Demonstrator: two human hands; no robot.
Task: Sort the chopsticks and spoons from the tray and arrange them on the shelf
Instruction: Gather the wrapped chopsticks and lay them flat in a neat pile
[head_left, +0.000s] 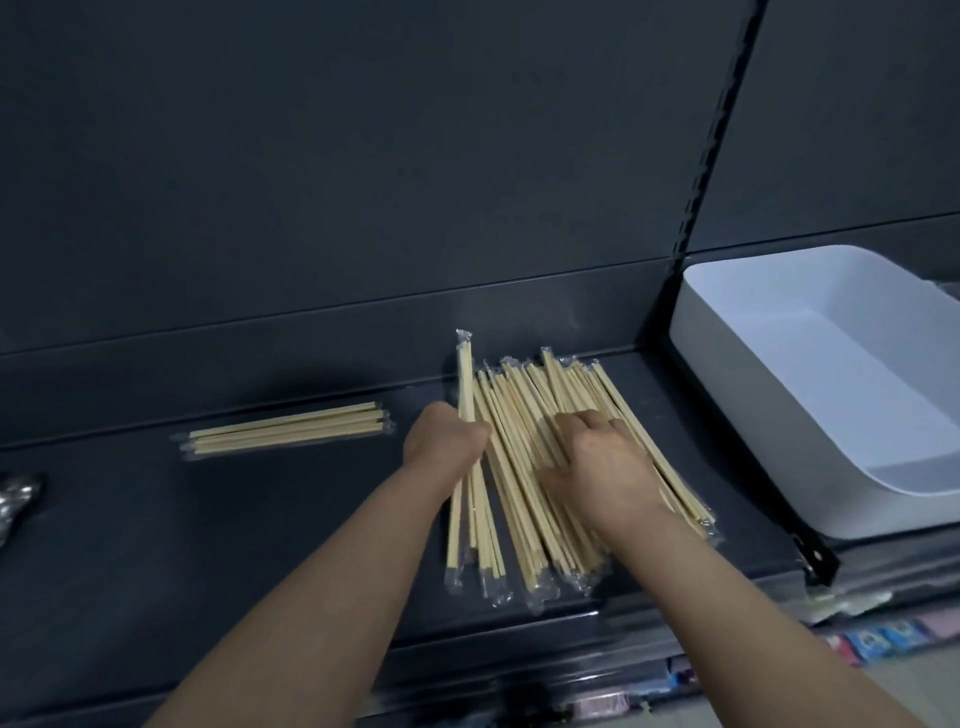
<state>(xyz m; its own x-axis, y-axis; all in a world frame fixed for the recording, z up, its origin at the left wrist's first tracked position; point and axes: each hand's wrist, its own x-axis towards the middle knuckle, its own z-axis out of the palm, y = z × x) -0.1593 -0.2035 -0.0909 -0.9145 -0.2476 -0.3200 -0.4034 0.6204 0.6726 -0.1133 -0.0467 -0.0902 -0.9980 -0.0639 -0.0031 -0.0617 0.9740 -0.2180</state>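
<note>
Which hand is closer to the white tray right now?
Right. The right hand is on the chopstick pile, just left of the white tray; the left hand grips a few chopsticks at the pile's farther, left edge.

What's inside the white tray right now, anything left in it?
Nothing shows inside the white tray: only its bare white floor and inner walls. Its right end runs past the edge of the picture, so that part cannot be checked.
</note>
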